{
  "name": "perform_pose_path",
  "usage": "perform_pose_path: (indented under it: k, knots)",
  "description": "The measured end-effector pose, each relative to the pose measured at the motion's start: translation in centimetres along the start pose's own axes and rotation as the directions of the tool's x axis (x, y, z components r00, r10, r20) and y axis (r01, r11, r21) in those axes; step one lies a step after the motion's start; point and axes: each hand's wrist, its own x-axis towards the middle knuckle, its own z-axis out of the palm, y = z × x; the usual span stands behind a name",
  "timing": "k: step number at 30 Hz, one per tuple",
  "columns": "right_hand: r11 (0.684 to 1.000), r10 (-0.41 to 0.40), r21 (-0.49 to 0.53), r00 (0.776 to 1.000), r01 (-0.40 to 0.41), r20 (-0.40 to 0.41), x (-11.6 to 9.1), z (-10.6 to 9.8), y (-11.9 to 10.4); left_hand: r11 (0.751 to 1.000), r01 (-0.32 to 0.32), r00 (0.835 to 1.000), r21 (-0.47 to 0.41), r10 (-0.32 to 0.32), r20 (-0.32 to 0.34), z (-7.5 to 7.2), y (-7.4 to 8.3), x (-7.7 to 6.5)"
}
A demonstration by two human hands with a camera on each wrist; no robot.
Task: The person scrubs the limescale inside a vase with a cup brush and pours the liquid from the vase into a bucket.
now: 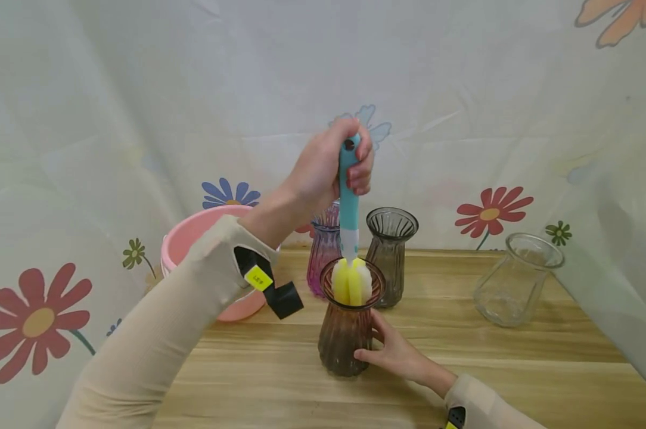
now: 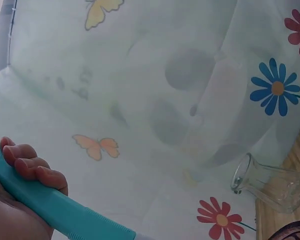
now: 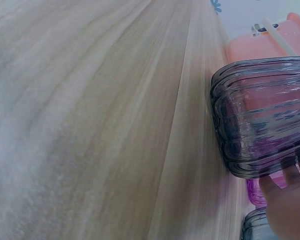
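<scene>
My left hand [image 1: 331,161] grips the teal handle of a sponge bottle brush [image 1: 349,202], its thumb over the top end. Held upright, the brush has its yellow and white sponge head in the flared mouth of a brownish ribbed glass vase [image 1: 341,342]. Part of the sponge shows above the rim. Low on the vase's right side, my right hand [image 1: 400,354] holds it, thumb in front and fingers behind. In the left wrist view the fingers [image 2: 27,167] curl round the handle. The right wrist view shows the vase's ribbed base [image 3: 260,115] close up.
Behind the held vase stand a purple-pink vase [image 1: 323,256] and a grey vase [image 1: 390,256]. A clear glass vase [image 1: 516,283] stands at the right. Left of them is a pink bucket [image 1: 186,232], partly behind my left arm. A flowered sheet [image 1: 435,107] surrounds the wooden table [image 1: 435,399].
</scene>
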Motion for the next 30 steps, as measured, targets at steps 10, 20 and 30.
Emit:
perform_pose_path:
  k: [10,20,30]
  knots:
    - [1.000,-0.012,0.002,1.000,0.012,-0.009,0.0,0.2,0.2,0.988,0.147,0.989,0.046,-0.145,-0.043,-0.1,-5.9,-1.0]
    - [0.999,-0.025,-0.021,1.000,0.025,-0.003,0.1,0.7,0.1,0.944,0.329,0.943,-0.028,-0.330,-0.045,-2.0,-12.0,-3.6]
    - [1.000,-0.024,-0.013,1.000,0.024,0.003,0.3,0.6,0.0,0.950,0.312,0.949,-0.028,-0.313,-0.044,-2.2,-12.1,-3.7]
